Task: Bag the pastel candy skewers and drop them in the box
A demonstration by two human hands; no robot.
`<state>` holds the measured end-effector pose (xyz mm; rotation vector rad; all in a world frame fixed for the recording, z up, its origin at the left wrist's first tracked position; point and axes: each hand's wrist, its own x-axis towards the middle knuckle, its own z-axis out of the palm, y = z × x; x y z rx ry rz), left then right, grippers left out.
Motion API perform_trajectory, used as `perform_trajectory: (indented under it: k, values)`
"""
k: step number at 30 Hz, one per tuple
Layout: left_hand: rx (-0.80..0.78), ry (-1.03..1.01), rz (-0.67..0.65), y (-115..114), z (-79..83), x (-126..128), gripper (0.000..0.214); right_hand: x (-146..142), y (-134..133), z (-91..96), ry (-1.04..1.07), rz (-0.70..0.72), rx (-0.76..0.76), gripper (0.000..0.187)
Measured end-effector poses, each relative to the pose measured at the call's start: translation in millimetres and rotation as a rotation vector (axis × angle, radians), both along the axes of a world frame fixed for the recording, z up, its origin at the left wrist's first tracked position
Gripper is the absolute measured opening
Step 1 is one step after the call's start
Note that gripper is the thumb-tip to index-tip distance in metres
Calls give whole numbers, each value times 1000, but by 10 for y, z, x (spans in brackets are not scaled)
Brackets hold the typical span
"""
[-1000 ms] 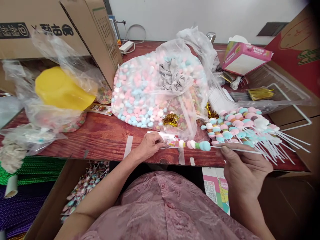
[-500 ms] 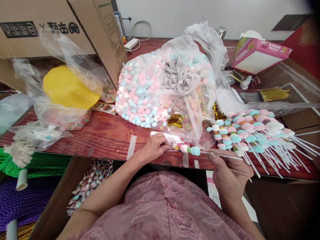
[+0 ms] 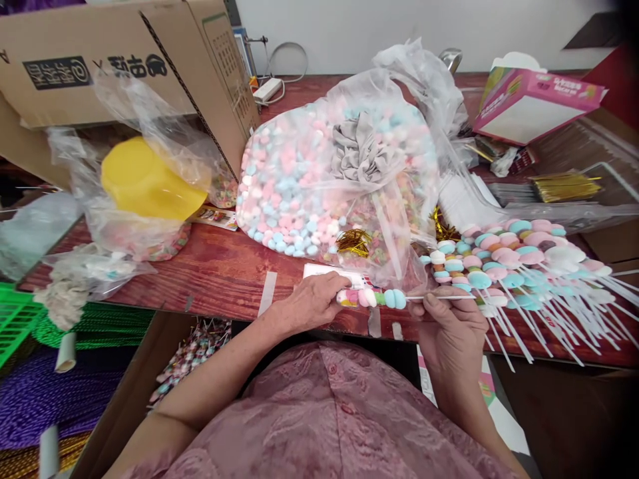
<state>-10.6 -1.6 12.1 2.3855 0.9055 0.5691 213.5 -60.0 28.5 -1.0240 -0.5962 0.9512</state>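
Note:
A marshmallow skewer (image 3: 382, 298) with pink, white, green and blue pieces lies level above the table's front edge. My right hand (image 3: 449, 332) is closed on its white stick, right of the blue marshmallows. At the other end, my left hand (image 3: 314, 299) pinches what looks like a clear plastic bag around the tip; its fingertips are partly hidden. Behind this hand lies a white printed packet (image 3: 319, 269). Several finished marshmallow skewers (image 3: 524, 259) are piled to the right, sticks towards me.
A big clear bag of marshmallows (image 3: 284, 186) lies behind my hands, with gold twist ties (image 3: 353, 242) on its front. To the left are a yellow bowl-like thing (image 3: 150, 179) in plastic and a cardboard box (image 3: 124, 60). A pink carton (image 3: 539, 100) stands back right.
My right hand has moved slightly left and up along with the skewer. More of the candy now shows at my left fingertips, and the stick lies more level. The view has shifted a little.

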Motion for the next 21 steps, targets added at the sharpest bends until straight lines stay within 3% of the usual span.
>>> perform_trajectory:
  k: [3,8,13,16,21]
  values:
    - [-159,16,54,-58,53,69,15,-75,-30,62,-120,-7,102,13]
    - [-297,-117,54,-134,121,140,25,-76,-58,95,-413,48,173,11]
    - [-364,-180,109,-171,108,113,31,-20,-22,92,-327,220,40,10]
    - [-393,-223,191,-190,100,83,33,-9,-31,79,-250,193,38,12]
    - [-443,-183,149,-245,173,88,40,-4,-108,54,-434,129,113,8]
